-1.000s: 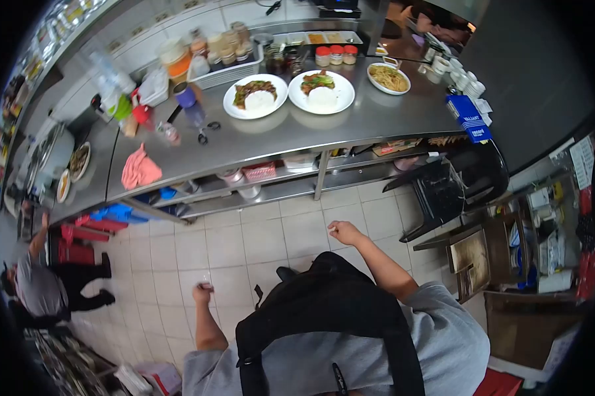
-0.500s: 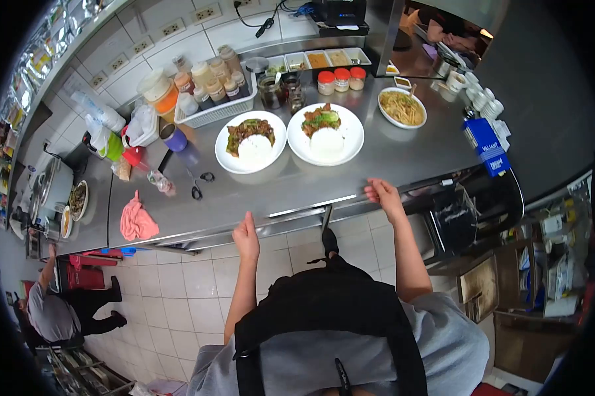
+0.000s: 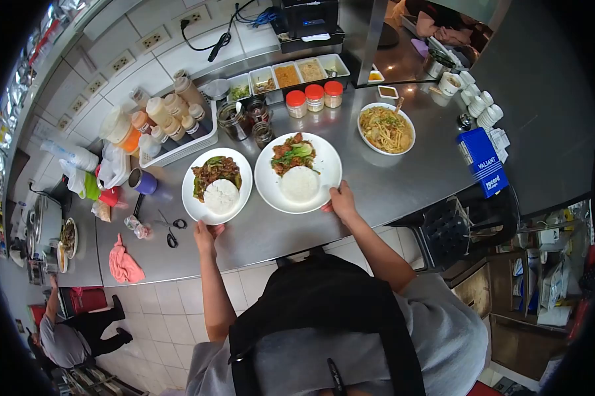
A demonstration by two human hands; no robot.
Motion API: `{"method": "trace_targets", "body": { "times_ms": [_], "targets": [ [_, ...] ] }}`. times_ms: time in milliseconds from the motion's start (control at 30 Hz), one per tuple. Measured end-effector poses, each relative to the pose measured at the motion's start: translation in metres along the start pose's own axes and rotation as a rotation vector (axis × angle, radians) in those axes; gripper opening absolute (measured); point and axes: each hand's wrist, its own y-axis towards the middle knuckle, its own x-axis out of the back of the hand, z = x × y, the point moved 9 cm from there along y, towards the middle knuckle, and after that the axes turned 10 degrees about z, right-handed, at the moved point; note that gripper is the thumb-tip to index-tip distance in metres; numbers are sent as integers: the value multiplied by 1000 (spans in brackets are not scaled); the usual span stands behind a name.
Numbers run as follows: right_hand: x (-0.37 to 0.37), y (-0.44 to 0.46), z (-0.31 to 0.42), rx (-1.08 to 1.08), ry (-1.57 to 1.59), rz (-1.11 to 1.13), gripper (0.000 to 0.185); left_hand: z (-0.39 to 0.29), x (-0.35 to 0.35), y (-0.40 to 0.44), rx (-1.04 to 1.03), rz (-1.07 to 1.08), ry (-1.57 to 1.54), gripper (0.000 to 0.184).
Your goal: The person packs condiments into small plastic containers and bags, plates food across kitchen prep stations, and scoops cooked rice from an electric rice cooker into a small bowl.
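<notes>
The two hands are at the near side of two white plates, which lie side by side on the steel table (image 3: 258, 239). The right hand (image 3: 341, 202) pinches the rim of the right plate (image 3: 331, 160) at its near right edge, with the thumb above and the other fingers low at the side. Such a hold keeps the fingers away from the food. The left hand (image 3: 207, 236) is at the near edge of the left plate (image 3: 245, 173), its fingers partly curled; whether they close on the rim, I cannot tell, because the plate hides part of them.

On each plate, the rice (image 3: 221, 197) lies toward the person and the meat with greens (image 3: 293, 153) lies on the far side, probably so that both portions look alike. The plates rest flat, very near each other, which probably lets both be reached together.

A bowl of noodles (image 3: 385, 130) stands to the right, apart from the hands. The scissors (image 3: 172, 240) and the pink cloth (image 3: 124, 263) lie to the left, outside the space of the plates.
</notes>
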Motion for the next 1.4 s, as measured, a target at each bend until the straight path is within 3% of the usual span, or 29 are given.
{"method": "trace_targets", "body": {
  "times_ms": [100,167,233,267,300,367,433,567,633,700,733,767,800,833,867,900,967,1167,1233,1300,1333,1400],
  "targets": [
    [9,3,5,28,6,-17,29,-7,-1,5,-35,-73,140,30],
    [16,6,5,-23,64,70,31,-10,-4,2,-84,-60,128,34],
    [33,7,4,-42,101,99,33,-4,4,-1,-106,-184,191,47],
    [37,7,8,-45,84,167,36,-4,2,0,-166,-122,221,46],
    [39,8,10,-47,67,239,40,-5,-1,-8,-94,-121,285,44],
    [67,15,11,-13,88,193,45,9,15,-5,-236,-206,395,44],
    [107,10,3,-107,237,-92,45,34,26,5,-162,-110,244,49],
    [158,25,-1,-22,401,-150,50,-3,2,-47,56,-221,387,54],
    [179,26,0,7,433,-233,61,-53,4,-79,-388,-569,597,55],
    [198,41,-5,86,467,-156,72,-76,-21,-100,-463,-611,556,55],
    [200,36,7,125,411,-191,40,-89,-35,-113,-540,-632,531,56],
    [199,30,20,151,393,-207,39,-82,-38,-113,-506,-662,487,58],
    [198,37,36,253,357,-44,39,-67,-43,-114,-538,-672,456,59],
    [202,42,41,294,353,-6,50,-74,-67,-131,-374,-698,359,60],
    [206,45,42,308,350,26,54,-72,-84,-145,-479,-779,436,61],
    [209,46,43,228,300,56,56,-52,-95,-151,-384,-811,407,64],
    [212,34,50,164,311,-34,56,-41,-133,-179,-350,-840,403,68],
    [230,71,26,69,255,180,54,23,-157,-274,-197,-1024,631,61],
    [241,106,-54,-141,222,225,52,67,-144,-322,-105,-1137,652,56],
    [207,84,-78,-392,17,331,41,143,-132,-363,143,-1123,636,42],
    [167,48,-63,-369,-68,551,36,180,-129,-395,178,-1188,609,42],
    [107,0,-58,-308,-216,911,27,277,-137,-451,548,-1098,496,28]
  ]
}}
